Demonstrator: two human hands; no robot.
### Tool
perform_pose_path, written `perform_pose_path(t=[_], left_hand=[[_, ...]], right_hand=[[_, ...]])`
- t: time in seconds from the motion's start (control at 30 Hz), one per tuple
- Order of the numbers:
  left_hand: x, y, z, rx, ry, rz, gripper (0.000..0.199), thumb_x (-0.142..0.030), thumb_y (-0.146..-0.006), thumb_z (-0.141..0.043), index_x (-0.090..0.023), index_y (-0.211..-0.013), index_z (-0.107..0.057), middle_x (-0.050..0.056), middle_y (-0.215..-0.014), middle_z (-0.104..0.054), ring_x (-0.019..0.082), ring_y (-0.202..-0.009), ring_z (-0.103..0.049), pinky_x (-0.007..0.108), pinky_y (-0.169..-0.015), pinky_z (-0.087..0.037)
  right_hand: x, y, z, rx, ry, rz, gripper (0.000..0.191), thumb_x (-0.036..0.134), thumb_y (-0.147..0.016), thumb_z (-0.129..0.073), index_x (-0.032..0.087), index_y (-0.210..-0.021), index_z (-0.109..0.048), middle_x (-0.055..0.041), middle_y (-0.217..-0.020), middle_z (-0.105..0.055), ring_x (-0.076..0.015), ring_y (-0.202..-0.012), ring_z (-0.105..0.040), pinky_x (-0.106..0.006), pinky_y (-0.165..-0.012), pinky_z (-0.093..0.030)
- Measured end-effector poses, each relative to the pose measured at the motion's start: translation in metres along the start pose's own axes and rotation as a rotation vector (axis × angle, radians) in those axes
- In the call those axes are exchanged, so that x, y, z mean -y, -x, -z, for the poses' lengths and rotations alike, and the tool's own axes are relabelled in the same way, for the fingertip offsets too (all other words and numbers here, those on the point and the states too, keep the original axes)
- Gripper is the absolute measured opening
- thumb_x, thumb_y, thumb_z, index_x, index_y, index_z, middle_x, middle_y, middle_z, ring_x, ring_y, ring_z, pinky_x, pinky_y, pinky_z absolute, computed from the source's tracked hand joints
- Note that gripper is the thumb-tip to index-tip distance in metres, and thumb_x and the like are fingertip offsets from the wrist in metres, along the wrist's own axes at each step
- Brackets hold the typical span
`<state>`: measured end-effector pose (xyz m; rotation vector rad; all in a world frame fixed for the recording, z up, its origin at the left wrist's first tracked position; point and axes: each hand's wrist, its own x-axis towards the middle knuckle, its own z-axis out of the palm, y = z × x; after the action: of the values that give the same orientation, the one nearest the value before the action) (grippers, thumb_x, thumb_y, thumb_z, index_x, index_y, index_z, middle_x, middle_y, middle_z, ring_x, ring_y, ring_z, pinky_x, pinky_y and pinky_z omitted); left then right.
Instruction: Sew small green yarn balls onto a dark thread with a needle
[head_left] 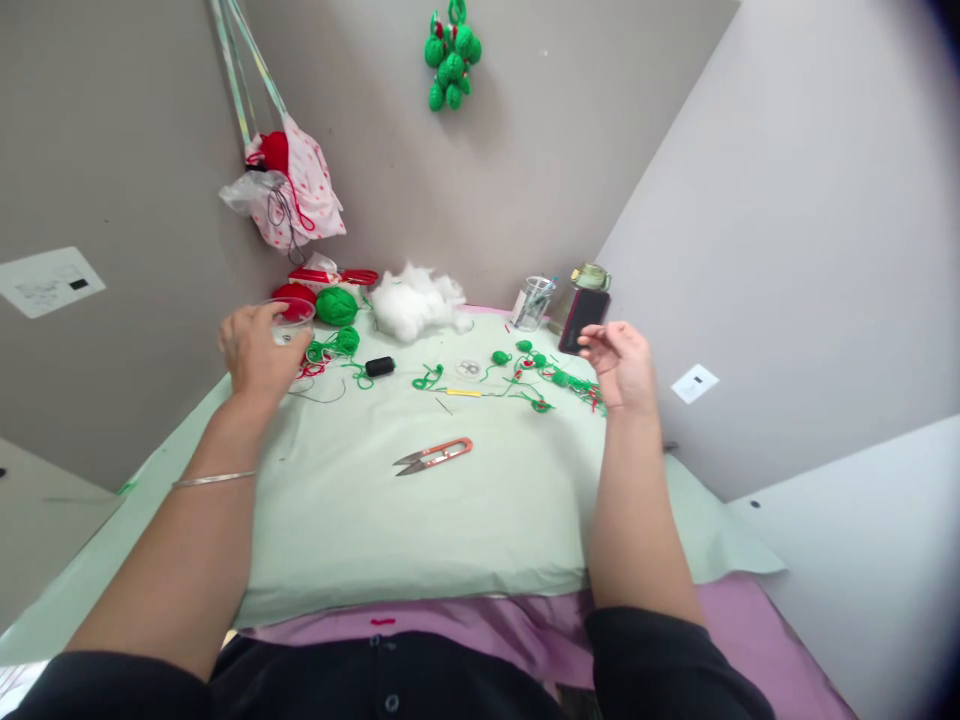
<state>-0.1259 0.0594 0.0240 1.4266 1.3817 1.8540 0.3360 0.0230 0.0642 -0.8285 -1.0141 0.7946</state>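
My left hand (pixel 259 350) grips a clear round plastic container (pixel 300 312) by its rim, at the back left beside the yarn. On the right, my right hand (pixel 619 368) is raised with fingertips pinched together; anything between them is too small to make out. Just behind it a dark phone (pixel 583 320) leans upright. Small green crocheted balls (pixel 540 360) with green and red yarn ends lie left of that hand. Orange-handled thread snips (pixel 435 456) rest in the middle of the pale green cloth (pixel 420 540). A yellow-handled crochet hook (pixel 463 392) lies behind them.
A green yarn ball (pixel 337 306), a black thread spool (pixel 380 367) and white stuffing (pixel 416 302) are at the back. A clear cup of tools (pixel 533 303) stands near the phone. A bag (pixel 304 190) and a green crocheted bunch (pixel 453 60) hang on the walls.
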Motion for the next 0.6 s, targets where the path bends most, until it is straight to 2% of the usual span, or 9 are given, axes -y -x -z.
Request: perform_pose_path(t=[0.07,0.13,0.2,0.23,0.33,0.4,0.5,0.53,0.6], left_hand=[[-0.013,0.016,-0.016,-0.093,-0.195,-0.217,0.034,-0.006,-0.062,-0.078,-0.018,-0.09,-0.064,0.008,-0.114,-0.059,0.028,-0.13,-0.036,0.035,-0.101,-0.034],[-0.029,0.035,-0.034,-0.014,-0.121,-0.256,0.021,-0.014,-0.074,-0.072,-0.021,-0.093,-0.065,0.007,-0.118,-0.06,0.025,-0.124,-0.045,0.035,-0.102,-0.035],[-0.045,0.057,-0.053,0.149,0.118,-0.094,0.007,-0.024,-0.083,-0.065,-0.023,-0.09,-0.064,0.005,-0.112,-0.064,0.022,-0.109,-0.056,0.032,-0.088,-0.044],[-0.051,0.068,-0.062,0.257,0.229,0.002,0.007,-0.03,-0.085,-0.063,-0.023,-0.087,-0.063,0.005,-0.114,-0.065,0.021,-0.105,-0.058,0.032,-0.083,-0.045],[-0.062,0.096,-0.083,0.554,0.373,0.159,0.022,-0.041,-0.087,-0.061,-0.022,-0.077,-0.061,0.006,-0.123,-0.063,0.022,-0.107,-0.06,0.034,-0.085,-0.046],[-0.063,0.11,-0.091,0.695,0.459,0.248,0.029,-0.049,-0.088,-0.059,-0.022,-0.077,-0.06,0.007,-0.116,-0.065,0.022,-0.101,-0.062,0.036,-0.084,-0.046],[-0.059,0.121,-0.097,0.911,0.592,0.384,0.044,-0.058,-0.089,-0.053,-0.02,-0.068,-0.049,0.008,-0.098,-0.064,0.02,-0.079,-0.063,0.035,-0.07,-0.046],[-0.057,0.122,-0.097,0.942,0.599,0.399,0.046,-0.059,-0.09,-0.051,-0.019,-0.066,-0.046,0.007,-0.093,-0.063,0.017,-0.071,-0.061,0.034,-0.067,-0.044],[-0.054,0.121,-0.097,0.928,0.52,0.357,0.049,-0.058,-0.093,-0.045,-0.019,-0.065,-0.047,0.005,-0.083,-0.061,0.014,-0.063,-0.053,0.032,-0.066,-0.042]], right_hand=[[0.002,0.013,-0.023,0.195,0.088,-0.01,0.027,0.04,-0.08,-0.076,0.02,-0.073,-0.06,-0.0042,-0.082,-0.07,-0.0133,-0.07,-0.065,-0.022,-0.054,-0.053],[0.001,0.028,-0.047,0.356,0.221,0.005,0.025,0.043,-0.083,-0.072,0.021,-0.077,-0.065,-0.0057,-0.089,-0.071,-0.0163,-0.076,-0.065,-0.029,-0.064,-0.055],[-0.003,0.043,-0.07,0.497,0.411,0.079,0.024,0.044,-0.087,-0.066,0.022,-0.08,-0.067,-0.0062,-0.099,-0.071,-0.0194,-0.088,-0.065,-0.036,-0.081,-0.054],[-0.006,0.05,-0.08,0.556,0.503,0.137,0.024,0.044,-0.088,-0.065,0.022,-0.078,-0.067,-0.0058,-0.104,-0.071,-0.0211,-0.096,-0.064,-0.039,-0.09,-0.051],[-0.017,0.069,-0.104,0.666,0.641,0.286,0.022,0.041,-0.09,-0.063,0.024,-0.078,-0.066,-0.0046,-0.114,-0.068,-0.0235,-0.116,-0.057,-0.043,-0.106,-0.04],[-0.023,0.078,-0.113,0.682,0.633,0.319,0.021,0.039,-0.093,-0.059,0.024,-0.08,-0.065,-0.0049,-0.117,-0.067,-0.023,-0.12,-0.054,-0.043,-0.107,-0.038],[-0.03,0.081,-0.116,0.668,0.588,0.294,0.021,0.037,-0.094,-0.058,0.023,-0.08,-0.064,-0.0057,-0.116,-0.066,-0.022,-0.118,-0.055,-0.042,-0.106,-0.038],[-0.031,0.08,-0.115,0.663,0.568,0.268,0.021,0.037,-0.094,-0.059,0.022,-0.08,-0.063,-0.0059,-0.115,-0.067,-0.0218,-0.117,-0.056,-0.041,-0.104,-0.039],[-0.034,0.076,-0.111,0.658,0.522,0.196,0.023,0.039,-0.093,-0.06,0.021,-0.078,-0.063,-0.0065,-0.113,-0.067,-0.0211,-0.112,-0.058,-0.039,-0.098,-0.043]])
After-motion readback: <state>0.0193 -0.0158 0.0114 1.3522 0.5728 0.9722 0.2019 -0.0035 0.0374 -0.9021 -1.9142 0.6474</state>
